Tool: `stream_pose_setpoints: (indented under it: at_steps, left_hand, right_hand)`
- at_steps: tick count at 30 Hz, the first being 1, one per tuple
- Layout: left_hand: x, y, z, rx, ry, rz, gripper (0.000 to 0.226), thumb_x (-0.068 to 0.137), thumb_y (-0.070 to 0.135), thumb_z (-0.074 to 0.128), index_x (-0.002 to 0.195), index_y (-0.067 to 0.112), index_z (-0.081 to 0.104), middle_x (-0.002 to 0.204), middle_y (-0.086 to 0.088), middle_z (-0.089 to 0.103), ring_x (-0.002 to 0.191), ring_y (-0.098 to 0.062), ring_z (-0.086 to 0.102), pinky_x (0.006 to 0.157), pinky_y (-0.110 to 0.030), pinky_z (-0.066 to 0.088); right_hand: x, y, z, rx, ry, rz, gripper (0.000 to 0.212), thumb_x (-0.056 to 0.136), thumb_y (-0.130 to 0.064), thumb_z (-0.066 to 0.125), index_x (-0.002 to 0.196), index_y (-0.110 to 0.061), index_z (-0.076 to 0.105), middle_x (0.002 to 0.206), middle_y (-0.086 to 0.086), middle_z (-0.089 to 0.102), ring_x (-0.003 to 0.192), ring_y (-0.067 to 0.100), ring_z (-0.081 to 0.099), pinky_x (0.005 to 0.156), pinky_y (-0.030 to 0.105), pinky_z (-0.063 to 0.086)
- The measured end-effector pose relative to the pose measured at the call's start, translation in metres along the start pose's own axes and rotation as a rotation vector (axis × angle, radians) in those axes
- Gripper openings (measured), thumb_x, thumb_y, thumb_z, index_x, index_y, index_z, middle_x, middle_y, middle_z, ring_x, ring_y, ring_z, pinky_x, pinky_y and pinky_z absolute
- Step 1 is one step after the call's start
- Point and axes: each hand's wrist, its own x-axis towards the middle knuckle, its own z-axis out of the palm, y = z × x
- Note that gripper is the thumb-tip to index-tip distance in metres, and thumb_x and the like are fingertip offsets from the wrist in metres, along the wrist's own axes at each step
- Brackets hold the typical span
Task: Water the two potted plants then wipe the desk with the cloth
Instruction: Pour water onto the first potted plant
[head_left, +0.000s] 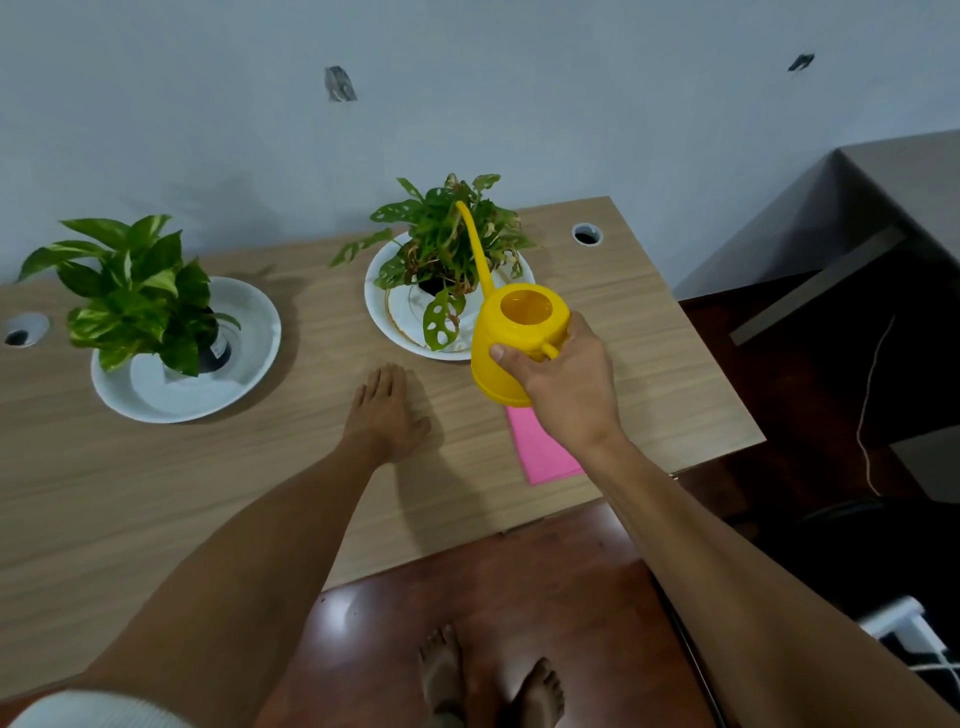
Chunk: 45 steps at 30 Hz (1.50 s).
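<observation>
My right hand (566, 382) grips the handle of a yellow watering can (511, 335) held above the desk, its long spout reaching up into the leaves of the right potted plant (447, 244). That plant stands on a white plate (387, 306). The left potted plant (137, 293), with broad green and cream leaves, stands on a second white plate (249, 353). My left hand (387, 413) lies flat on the wooden desk (208, 493), fingers slightly apart, holding nothing. A pink cloth (537, 449) lies on the desk under my right wrist, partly hidden.
Two round cable holes sit in the desk, one at the back right (587, 235) and one at the far left (23, 330). A grey wall runs behind. A dark cabinet (841, 218) stands right of the desk. My bare feet (488, 680) are on the red-brown floor.
</observation>
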Motion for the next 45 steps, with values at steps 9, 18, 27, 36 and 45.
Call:
stream_pose_setpoints:
  at_steps: [9, 18, 27, 36, 45]
  left_hand:
    - [0.011, -0.009, 0.015, -0.073, 0.036, 0.033, 0.096, 0.092, 0.063, 0.048, 0.162, 0.014, 0.003, 0.170, -0.011, -0.006, 0.157, -0.027, -0.008, 0.127, -0.046, 0.002]
    - [0.014, -0.010, 0.024, -0.061, 0.026, 0.021, 0.093, 0.095, 0.065, 0.040, 0.163, 0.014, 0.000, 0.170, -0.011, -0.012, 0.157, -0.025, -0.014, 0.126, -0.045, -0.004]
    - [0.015, -0.011, 0.024, -0.060, 0.024, 0.024, 0.093, 0.096, 0.065, 0.039, 0.163, 0.013, -0.001, 0.170, -0.011, -0.012, 0.157, -0.026, -0.014, 0.127, -0.046, -0.003]
    - [0.015, -0.011, 0.025, -0.069, 0.035, 0.027, 0.093, 0.097, 0.063, 0.042, 0.163, 0.012, 0.001, 0.170, -0.012, -0.010, 0.157, -0.027, -0.011, 0.126, -0.047, -0.002]
    - [0.013, -0.010, 0.026, -0.070, 0.048, 0.030, 0.091, 0.097, 0.061, 0.044, 0.162, 0.012, 0.003, 0.170, -0.013, -0.008, 0.157, -0.028, -0.009, 0.127, -0.047, -0.001]
  right_hand:
    - [0.002, -0.029, -0.006, -0.020, -0.004, 0.043, 0.062, 0.073, -0.037, 0.091, 0.127, -0.017, 0.066, 0.116, -0.002, 0.074, 0.105, 0.017, 0.070, 0.090, 0.038, 0.059]
    - [0.008, -0.059, -0.019, -0.082, -0.013, -0.001, 0.033, 0.072, -0.041, 0.091, 0.075, -0.035, 0.059, 0.078, -0.019, 0.065, 0.073, -0.003, 0.064, 0.058, 0.021, 0.045]
    - [0.010, -0.072, -0.027, -0.128, -0.060, -0.019, 0.033, 0.074, -0.040, 0.090, 0.071, -0.033, 0.058, 0.071, -0.016, 0.063, 0.061, -0.009, 0.062, 0.049, 0.012, 0.043]
    - [-0.001, -0.074, -0.028, -0.149, -0.108, -0.007, 0.033, 0.074, -0.040, 0.091, 0.071, -0.032, 0.059, 0.074, -0.015, 0.065, 0.067, -0.002, 0.063, 0.052, 0.018, 0.042]
    - [-0.011, -0.074, -0.041, -0.214, -0.097, 0.047, 0.038, 0.074, -0.045, 0.090, 0.070, -0.031, 0.055, 0.068, -0.013, 0.058, 0.061, 0.000, 0.055, 0.047, 0.018, 0.036]
